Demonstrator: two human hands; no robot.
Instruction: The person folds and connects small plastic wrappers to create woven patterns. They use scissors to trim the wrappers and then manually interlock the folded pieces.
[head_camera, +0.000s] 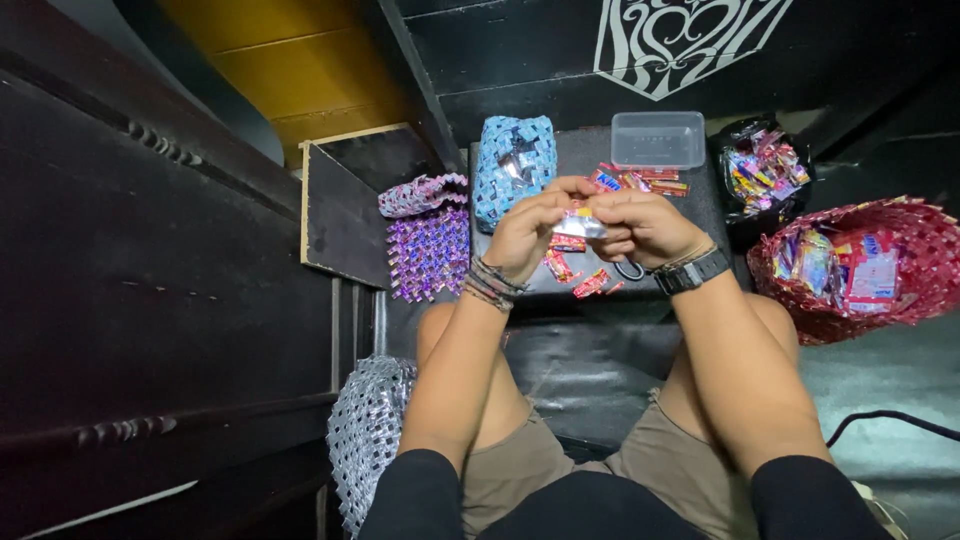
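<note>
Fingertips of both hands meet at the centre of the frame, pinching a small silvery wrapper (580, 224) between them. The left hand (530, 232) curls its fingers onto the wrapper's left end; the right hand (640, 226) grips the right end, thumb pressed down on it. Just beyond the hands, folded red wrapper pieces (640, 181) lie on a dark work surface (590, 150), with more below the hands. A clear plastic box (658, 138) sits above them, and a blue woven pouch (513, 165) to its left. At the right edge stands a red woven basket (900, 250) full of wrappers; a purple woven mat (428, 252) lies at left of centre.
</note>
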